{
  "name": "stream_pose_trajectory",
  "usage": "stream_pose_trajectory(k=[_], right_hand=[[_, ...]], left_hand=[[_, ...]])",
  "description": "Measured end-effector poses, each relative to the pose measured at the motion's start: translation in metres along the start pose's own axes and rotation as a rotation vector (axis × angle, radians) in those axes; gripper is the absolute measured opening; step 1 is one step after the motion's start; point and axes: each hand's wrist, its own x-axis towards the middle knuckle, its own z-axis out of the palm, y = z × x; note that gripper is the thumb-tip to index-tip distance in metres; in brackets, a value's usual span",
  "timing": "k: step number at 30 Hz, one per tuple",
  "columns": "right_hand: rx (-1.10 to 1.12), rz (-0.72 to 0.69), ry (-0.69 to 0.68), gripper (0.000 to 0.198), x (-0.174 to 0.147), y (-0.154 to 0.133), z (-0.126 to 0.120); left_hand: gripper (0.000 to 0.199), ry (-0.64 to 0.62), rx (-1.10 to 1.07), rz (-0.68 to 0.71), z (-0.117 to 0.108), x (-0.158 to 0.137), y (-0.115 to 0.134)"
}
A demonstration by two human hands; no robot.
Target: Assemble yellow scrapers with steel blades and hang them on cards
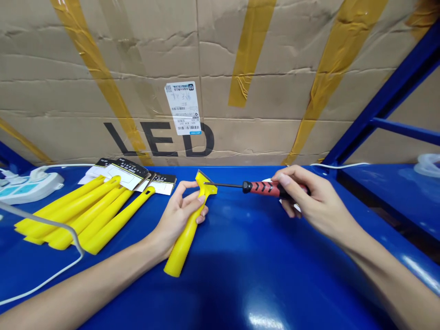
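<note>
My left hand (184,211) is closed around the neck of a yellow scraper (184,245), whose head with a thin metal blade edge points up and away. In my right hand (309,192) is a screwdriver (263,188) with a red and black handle, held level. Its shaft runs left to the scraper's head, and the tip meets it near a small screw or hole too fine to make out. Part of the handle is hidden by my fingers. Something small and white shows behind my right hand.
Several yellow handles (103,224) lie piled at the left, with black and white cards (125,173) at their far ends. A white power strip (32,187) and a cable (74,236) are beside them. A large cardboard box (220,59) stands behind the blue surface (233,275); a blue frame rises at right.
</note>
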Motion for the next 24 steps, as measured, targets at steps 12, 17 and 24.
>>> stream_pose_trajectory(k=[12,17,24], right_hand=[[0.129,0.089,0.1,0.034,0.0038,0.0064,-0.0004],[0.331,0.118,-0.041,0.033,0.0048,0.006,-0.005],[0.08,0.053,0.052,0.035,0.0004,0.0064,0.0003]], left_hand=[[0.036,-0.005,0.06,0.059,0.0069,-0.0048,0.0041],[0.035,0.026,0.076,0.078,0.007,-0.0045,0.004],[0.037,0.041,0.06,0.057,0.0038,-0.0014,0.0024]])
